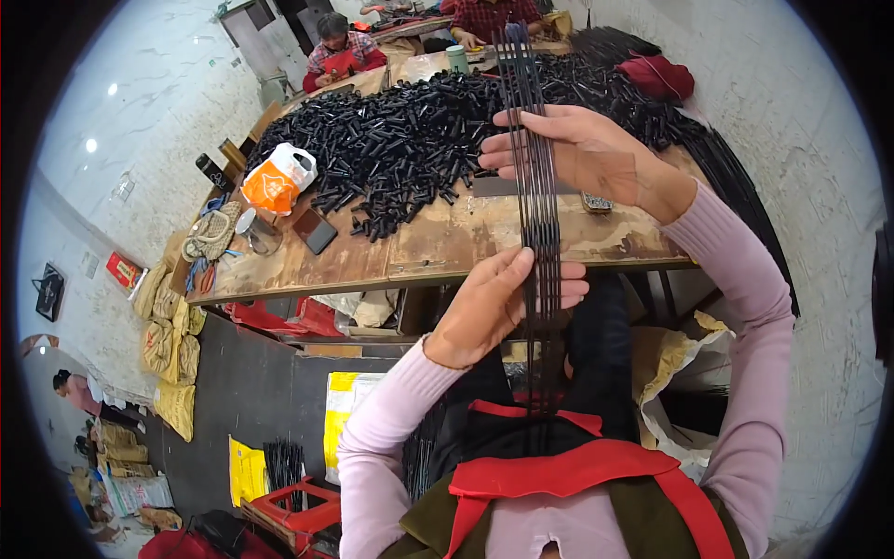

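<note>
A bundle of long, thin black rods [533, 186] stands nearly upright before me, with thicker dark joints about its middle. My left hand [484, 307] is closed round it just below these joints, thumb in front and fingertips showing on the far side. Higher up, my right hand [582, 149] also grips the bundle, its thumb across the front and its fingers reaching behind. The lower rod ends come down over my lap. Behind the bundle, a large heap of short black tubular pieces [400, 140] covers much of the wooden table [447, 242].
An orange-and-white bag [279, 182], a glass mug [256, 231] and a phone [314, 230] lie at the table's left. More long black rods [745, 205] lie along its right edge. A red stool [293, 508] stands lower left. Two people sit across the table.
</note>
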Demonstrator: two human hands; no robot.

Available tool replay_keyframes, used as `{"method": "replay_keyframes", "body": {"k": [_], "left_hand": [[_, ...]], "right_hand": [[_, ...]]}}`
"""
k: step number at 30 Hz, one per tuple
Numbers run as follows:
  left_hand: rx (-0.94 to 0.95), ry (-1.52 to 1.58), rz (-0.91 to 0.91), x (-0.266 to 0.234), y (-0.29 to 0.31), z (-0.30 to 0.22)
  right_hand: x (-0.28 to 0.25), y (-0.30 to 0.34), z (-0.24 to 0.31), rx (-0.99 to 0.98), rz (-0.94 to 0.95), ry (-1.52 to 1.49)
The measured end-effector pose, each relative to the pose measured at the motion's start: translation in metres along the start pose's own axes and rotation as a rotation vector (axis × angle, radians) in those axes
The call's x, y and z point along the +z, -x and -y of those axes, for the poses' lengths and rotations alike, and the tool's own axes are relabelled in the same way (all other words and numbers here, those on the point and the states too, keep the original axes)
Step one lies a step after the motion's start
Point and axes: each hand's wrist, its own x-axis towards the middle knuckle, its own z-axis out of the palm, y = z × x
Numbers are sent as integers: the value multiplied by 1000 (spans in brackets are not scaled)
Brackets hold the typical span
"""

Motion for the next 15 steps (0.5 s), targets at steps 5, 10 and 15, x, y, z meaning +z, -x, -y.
{"method": "replay_keyframes", "body": {"k": [5,10,15], "left_hand": [[52,-85,-60,6,-16,-21],[11,-99,-76,12,-3,-4],[24,-165,-68,22,-5,-6]], "right_hand": [[-2,12,-4,22,76,6],[3,24,-15,10,54,41],[18,38,-12,25,18,199]]}}
